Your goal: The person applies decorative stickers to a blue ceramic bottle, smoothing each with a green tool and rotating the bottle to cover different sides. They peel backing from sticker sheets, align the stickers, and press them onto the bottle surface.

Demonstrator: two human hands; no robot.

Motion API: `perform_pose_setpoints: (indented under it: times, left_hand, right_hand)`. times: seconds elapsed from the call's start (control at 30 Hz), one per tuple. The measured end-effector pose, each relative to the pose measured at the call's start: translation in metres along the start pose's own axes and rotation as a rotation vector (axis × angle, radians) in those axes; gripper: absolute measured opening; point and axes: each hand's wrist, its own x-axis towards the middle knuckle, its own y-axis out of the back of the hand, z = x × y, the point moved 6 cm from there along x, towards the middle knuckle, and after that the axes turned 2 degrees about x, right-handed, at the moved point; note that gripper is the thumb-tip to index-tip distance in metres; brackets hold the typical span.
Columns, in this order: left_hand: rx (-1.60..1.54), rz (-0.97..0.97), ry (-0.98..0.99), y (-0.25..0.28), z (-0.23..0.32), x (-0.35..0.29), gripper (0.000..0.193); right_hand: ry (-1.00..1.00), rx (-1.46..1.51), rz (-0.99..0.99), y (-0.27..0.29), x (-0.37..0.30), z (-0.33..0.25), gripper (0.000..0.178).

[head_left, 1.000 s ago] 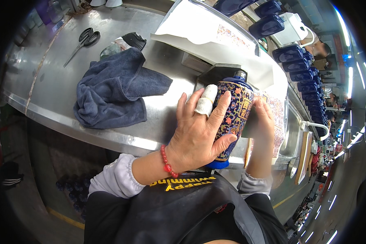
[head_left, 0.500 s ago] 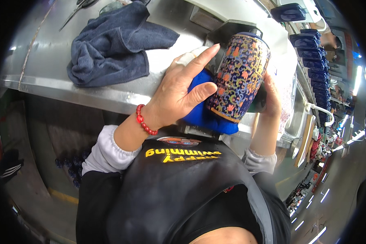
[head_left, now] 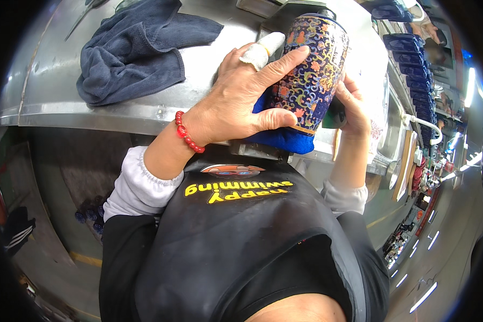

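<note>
A cylindrical jar (head_left: 314, 70) with dark blue ground and dense multicoloured floral scrollwork leans on a bright blue cloth (head_left: 284, 140). My left hand (head_left: 241, 94) presses against the jar's left side. Its thumb and index finger lie across the front, and white wrapping (head_left: 256, 56) covers another finger; a red bead bracelet (head_left: 187, 134) circles the wrist. At the jar's right edge is my right hand (head_left: 354, 110), its fingers bent together. Whatever these fingers pinch is too small or hidden to tell. A dark green thing (head_left: 335, 117) shows between that palm and the jar.
A crumpled dark grey-blue towel (head_left: 131, 56) lies on the metal worktop (head_left: 112, 118) to the left. Scissors (head_left: 83, 16) are at the far left. Rows of dark blue pieces (head_left: 408, 59) line the right side, near a white curved pipe (head_left: 429, 123).
My left index finger and thumb have come further over the jar's front. The right hand's fingers have bent in at the jar's edge. The whole view has shifted slightly.
</note>
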Motion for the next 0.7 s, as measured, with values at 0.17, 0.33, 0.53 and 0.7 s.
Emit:
perform_pose_setpoints:
  times: [0.17,0.33,0.53,0.7]
  left_hand:
    - [-0.011,-0.036,0.006,0.004,0.001,0.001,0.090]
    - [-0.024,-0.081,0.020,0.002,0.000,0.002,0.091]
    - [0.001,-0.112,0.011,0.001,0.000,0.001,0.094]
    - [-0.043,-0.107,0.024,-0.002,0.001,0.003,0.092]
  right_hand:
    - [-0.012,-0.002,-0.021,-0.002,0.001,0.001,0.019]
    - [-0.016,0.037,-0.049,-0.005,-0.002,0.004,0.026]
    - [-0.042,-0.006,-0.090,0.003,-0.016,0.012,0.023]
    - [-0.040,-0.076,-0.060,0.015,-0.019,0.018,0.016]
